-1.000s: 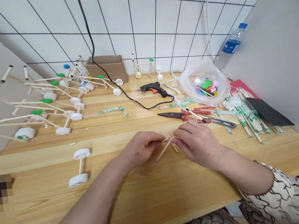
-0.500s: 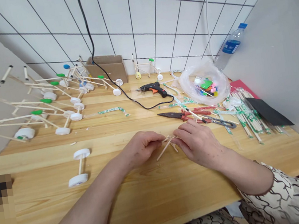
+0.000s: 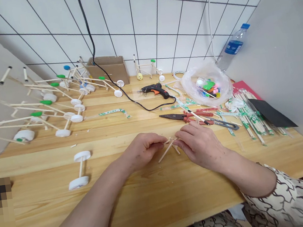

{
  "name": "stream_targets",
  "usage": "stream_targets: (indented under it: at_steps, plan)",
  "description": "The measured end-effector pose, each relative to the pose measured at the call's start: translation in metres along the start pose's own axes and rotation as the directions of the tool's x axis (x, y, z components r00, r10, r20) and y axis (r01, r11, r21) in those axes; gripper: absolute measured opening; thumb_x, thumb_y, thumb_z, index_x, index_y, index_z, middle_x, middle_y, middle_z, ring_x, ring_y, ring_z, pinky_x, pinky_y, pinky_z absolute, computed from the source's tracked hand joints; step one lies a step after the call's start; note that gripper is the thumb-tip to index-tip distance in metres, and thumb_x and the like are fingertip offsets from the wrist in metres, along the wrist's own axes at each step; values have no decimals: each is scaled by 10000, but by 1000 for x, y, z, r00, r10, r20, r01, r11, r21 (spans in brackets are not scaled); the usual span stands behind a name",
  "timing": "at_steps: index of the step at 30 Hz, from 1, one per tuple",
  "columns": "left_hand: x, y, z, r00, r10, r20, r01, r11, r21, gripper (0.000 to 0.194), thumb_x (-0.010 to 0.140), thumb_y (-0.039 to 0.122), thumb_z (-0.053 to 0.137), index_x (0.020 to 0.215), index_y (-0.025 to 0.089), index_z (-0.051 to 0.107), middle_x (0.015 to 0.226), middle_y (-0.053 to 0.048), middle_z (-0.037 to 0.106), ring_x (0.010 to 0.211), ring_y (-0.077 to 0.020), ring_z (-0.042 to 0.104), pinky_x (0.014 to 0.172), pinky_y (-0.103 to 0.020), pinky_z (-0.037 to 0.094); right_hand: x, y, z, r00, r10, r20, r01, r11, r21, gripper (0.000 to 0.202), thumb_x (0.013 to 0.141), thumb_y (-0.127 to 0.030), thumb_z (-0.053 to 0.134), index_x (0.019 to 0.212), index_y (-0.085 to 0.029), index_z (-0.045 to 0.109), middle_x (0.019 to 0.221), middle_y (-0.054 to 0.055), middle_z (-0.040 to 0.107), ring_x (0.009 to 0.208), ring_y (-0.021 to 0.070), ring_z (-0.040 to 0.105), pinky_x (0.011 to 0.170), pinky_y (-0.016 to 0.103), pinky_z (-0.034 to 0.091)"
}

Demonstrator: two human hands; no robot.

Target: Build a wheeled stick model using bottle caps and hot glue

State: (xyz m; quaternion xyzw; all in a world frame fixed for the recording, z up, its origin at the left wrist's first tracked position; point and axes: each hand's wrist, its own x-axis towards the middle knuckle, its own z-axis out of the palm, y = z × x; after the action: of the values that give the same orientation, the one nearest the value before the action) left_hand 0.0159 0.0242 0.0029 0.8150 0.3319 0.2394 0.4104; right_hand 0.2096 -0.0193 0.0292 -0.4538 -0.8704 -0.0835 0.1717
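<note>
Between my hands is a small frame of joined wooden sticks (image 3: pixel 166 151), held just over the near middle of the table. My left hand (image 3: pixel 144 149) pinches a stick end of it between thumb and fingers. From the other side my right hand (image 3: pixel 201 143) grips the frame, with fingers closed and partly covering it. One stick slants down toward me and a shorter one points down beside it. A longer stick with black ends (image 3: pixel 196 116) rises past the right fingers; whether it belongs to the frame I cannot tell. A pair of white wheels on a stick axle (image 3: pixel 81 167) stands at left.
Several stick tricycle models (image 3: pixel 46 102) crowd the left side. Behind my hands lie a glue gun (image 3: pixel 154 90) with its cord, red-handled pliers (image 3: pixel 180 116) and a utility knife (image 3: pixel 227 123). A plastic bag of coloured pieces (image 3: pixel 206 87), wrapped chopsticks (image 3: pixel 252 117) and a bottle (image 3: pixel 233 47) are at right.
Both hands keep the same hold on the stick frame. The whole view has shifted very slightly; nothing else visibly differs.
</note>
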Motion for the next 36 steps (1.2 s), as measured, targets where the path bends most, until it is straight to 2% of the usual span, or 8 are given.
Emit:
stream_targets:
  at_steps: [36]
  plan:
    - [0,1,0,1000,-5,-5,5,1000,4,239,787,148,498,900,180,706,840,-25,720,757,-155,633,705,-239,473,0,0,1,1000,-4,-14,4,1000,0,286,896,-260,417,749,-139,630,695,81,589,694,185,463,628,295,362]
